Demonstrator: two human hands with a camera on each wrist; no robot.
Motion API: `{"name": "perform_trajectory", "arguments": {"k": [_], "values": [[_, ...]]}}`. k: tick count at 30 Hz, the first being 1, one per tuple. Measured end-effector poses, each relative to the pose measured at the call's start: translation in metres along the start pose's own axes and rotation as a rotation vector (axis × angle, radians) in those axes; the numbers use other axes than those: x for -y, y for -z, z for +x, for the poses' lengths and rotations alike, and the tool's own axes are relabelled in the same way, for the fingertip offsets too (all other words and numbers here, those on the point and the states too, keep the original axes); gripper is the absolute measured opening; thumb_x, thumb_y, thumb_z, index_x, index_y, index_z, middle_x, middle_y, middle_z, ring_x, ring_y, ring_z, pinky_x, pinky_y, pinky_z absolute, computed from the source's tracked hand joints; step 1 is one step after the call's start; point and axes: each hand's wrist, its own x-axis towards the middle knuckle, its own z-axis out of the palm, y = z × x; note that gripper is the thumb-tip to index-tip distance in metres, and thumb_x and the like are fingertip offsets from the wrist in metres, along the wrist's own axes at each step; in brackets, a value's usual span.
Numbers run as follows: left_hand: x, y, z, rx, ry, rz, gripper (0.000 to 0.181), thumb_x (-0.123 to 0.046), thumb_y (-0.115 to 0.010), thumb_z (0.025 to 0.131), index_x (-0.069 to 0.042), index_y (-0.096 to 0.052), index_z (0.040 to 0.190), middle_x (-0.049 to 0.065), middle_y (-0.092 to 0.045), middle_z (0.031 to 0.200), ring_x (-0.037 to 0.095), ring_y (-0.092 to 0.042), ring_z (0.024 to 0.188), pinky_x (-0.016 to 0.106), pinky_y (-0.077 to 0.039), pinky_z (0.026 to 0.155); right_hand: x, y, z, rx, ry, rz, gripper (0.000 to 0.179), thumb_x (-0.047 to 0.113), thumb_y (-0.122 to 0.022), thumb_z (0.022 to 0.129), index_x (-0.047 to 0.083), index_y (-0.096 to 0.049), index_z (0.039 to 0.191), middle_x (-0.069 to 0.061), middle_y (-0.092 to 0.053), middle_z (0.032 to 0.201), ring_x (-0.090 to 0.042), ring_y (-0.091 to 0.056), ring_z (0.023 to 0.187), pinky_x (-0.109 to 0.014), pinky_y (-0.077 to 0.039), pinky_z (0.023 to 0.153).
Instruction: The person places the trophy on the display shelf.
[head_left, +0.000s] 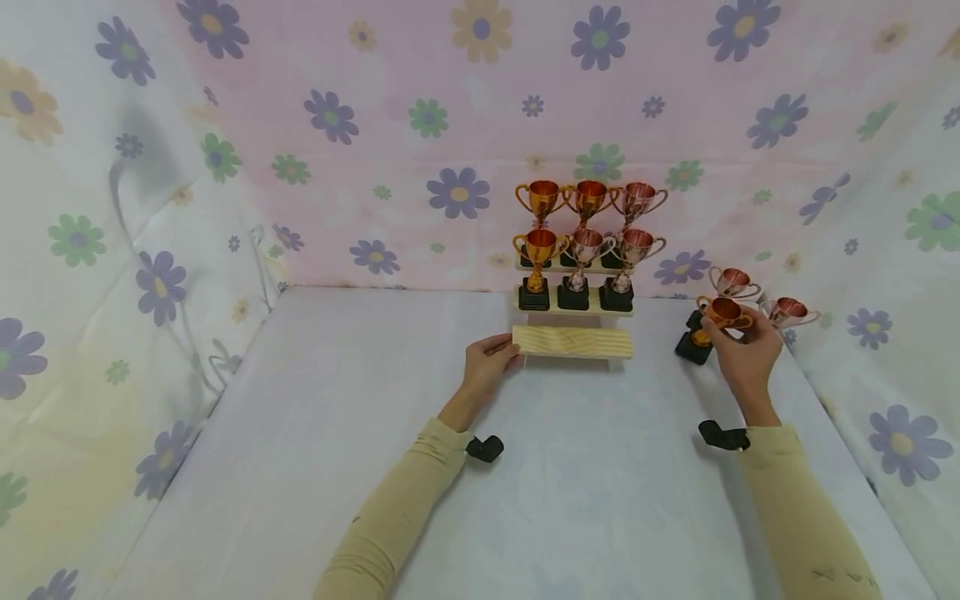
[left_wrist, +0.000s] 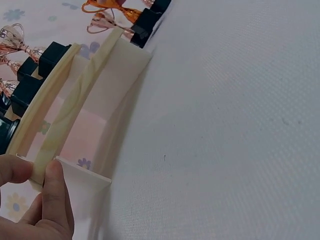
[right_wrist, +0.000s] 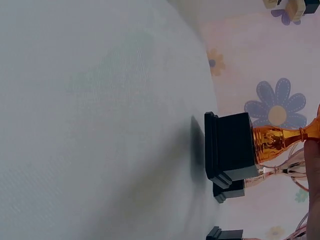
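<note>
My left hand (head_left: 483, 367) pinches the left end of the bare front wooden board (head_left: 572, 342) of a tiered stand, thumb on one face and fingers on the other in the left wrist view. In my right hand (head_left: 750, 367), at the right, is a gold trophy cup (head_left: 724, 313), gripped above its black base (right_wrist: 230, 145); the base seems lifted off the table. Two silver-pink trophy cups, one behind (head_left: 733, 282) and one to the right (head_left: 789, 312), stand close by that hand, partly hidden.
On the stand's middle board (head_left: 525, 307) are a gold cup (head_left: 540, 247) and two silver-pink ones. Three more fill the back board, partly hidden. White cloth (head_left: 375, 400) covers the table; flowered curtains (head_left: 405, 150) hang behind and at both sides.
</note>
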Motion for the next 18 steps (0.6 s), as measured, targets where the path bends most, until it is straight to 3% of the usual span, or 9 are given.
{"name": "perform_trajectory", "arguments": {"k": [9, 14, 18], "values": [[0.001, 0.001, -0.001, 0.004, -0.014, -0.007, 0.031, 0.005, -0.067, 0.094, 0.012, -0.064, 0.123, 0.018, -0.069, 0.106, 0.012, -0.069, 0.083, 0.035, -0.061, 0.089, 0.038, -0.004, -0.024, 0.142, 0.050, -0.059, 0.049, 0.012, -0.081, 0.088, 0.005, -0.064, 0.133, 0.016, -0.062, 0.110, 0.000, -0.060, 0.101, -0.006, -0.052, 0.082], [0.000, 0.000, -0.001, 0.001, -0.007, -0.001, 0.031, 0.004, -0.067, 0.094, 0.012, -0.063, 0.124, 0.019, -0.070, 0.108, 0.012, -0.069, 0.084, 0.036, -0.061, 0.090, 0.059, -0.004, -0.035, 0.314, 0.155, -0.154, 0.050, 0.009, -0.080, 0.087, -0.001, -0.061, 0.132, 0.018, -0.059, 0.107, 0.004, -0.059, 0.096, -0.004, -0.051, 0.079], [0.001, -0.001, -0.001, -0.007, -0.001, 0.000, 0.032, 0.004, -0.067, 0.094, 0.012, -0.063, 0.124, 0.020, -0.070, 0.109, 0.013, -0.069, 0.084, 0.035, -0.061, 0.090, 0.075, -0.009, -0.045, 0.458, 0.249, -0.144, 0.050, 0.002, -0.080, 0.086, -0.005, -0.060, 0.132, 0.016, -0.058, 0.110, 0.005, -0.058, 0.096, -0.005, -0.051, 0.080]]}}
